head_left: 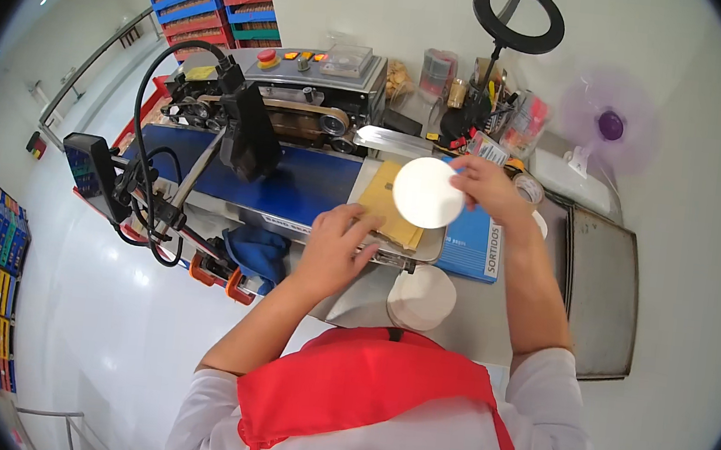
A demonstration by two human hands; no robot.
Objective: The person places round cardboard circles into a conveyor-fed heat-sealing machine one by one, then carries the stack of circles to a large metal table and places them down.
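My right hand [489, 188] pinches the edge of a thin white round disc [428, 193], raised over the work surface. Below the disc, yellow flat packets [391, 224] lie at the end of the machine's belt, partly covered by it. My left hand [341, 239] rests against the near-left edge of these packets, fingers stretched and apart, gripping nothing I can see. A stack of similar white discs [423, 297] sits close to my body. Under and beside my right hand lies a blue printed packet [472, 252].
A blue conveyor belt [316, 187] with a control panel [307, 66] runs to the left. Cables and a black device [247, 132] stand over it. A blue cloth [256, 256] hangs in front. At right are a metal tray [601, 294], a purple fan [611, 125] and a ring lamp [515, 46].
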